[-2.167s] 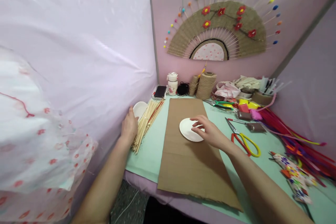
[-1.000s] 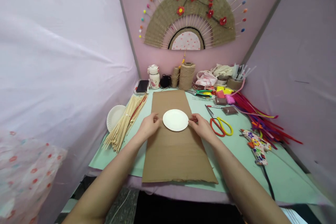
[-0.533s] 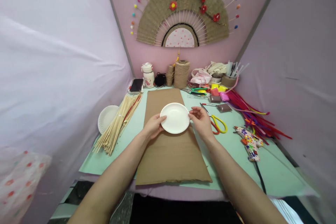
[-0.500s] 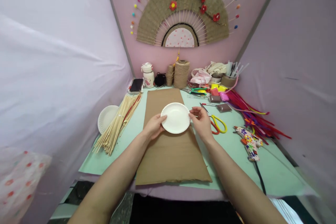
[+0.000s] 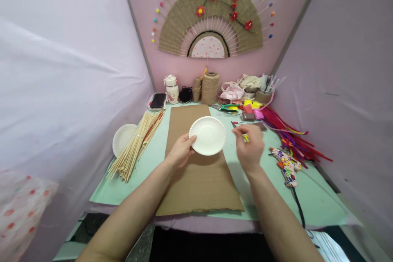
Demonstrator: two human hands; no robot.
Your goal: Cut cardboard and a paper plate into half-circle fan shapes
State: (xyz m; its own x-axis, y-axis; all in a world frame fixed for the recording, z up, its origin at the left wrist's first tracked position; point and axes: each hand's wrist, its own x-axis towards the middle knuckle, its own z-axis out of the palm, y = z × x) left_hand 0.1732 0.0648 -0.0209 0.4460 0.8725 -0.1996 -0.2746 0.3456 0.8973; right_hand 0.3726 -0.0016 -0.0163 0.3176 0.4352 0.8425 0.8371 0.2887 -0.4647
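A small white paper plate [image 5: 207,136] is pinched at its left edge by my left hand [image 5: 181,150], thumb on top, above a brown cardboard sheet [image 5: 199,190]. My right hand [image 5: 250,147] is apart from the plate, to its right, with fingers curled together; whether anything small is between them I cannot make out. Behind that hand lie scissors [image 5: 246,138], mostly hidden, with a bit of yellow handle showing. A second white plate [image 5: 123,139] rests at the left, partly under a bundle of thin wooden sticks [image 5: 135,143].
Twine spools [image 5: 210,89], a white bottle [image 5: 172,89] and a phone [image 5: 158,100] stand or lie at the back. On the right are pipe cleaners [image 5: 288,131] and a flowered glue gun [image 5: 287,166] with a black cord. A decorated fan [image 5: 211,12] hangs on the wall.
My right hand has let go of the plate's right edge and moved right, its fingers curling and now covering most of the scissors. My left hand still holds the plate, which is slightly more tilted up.
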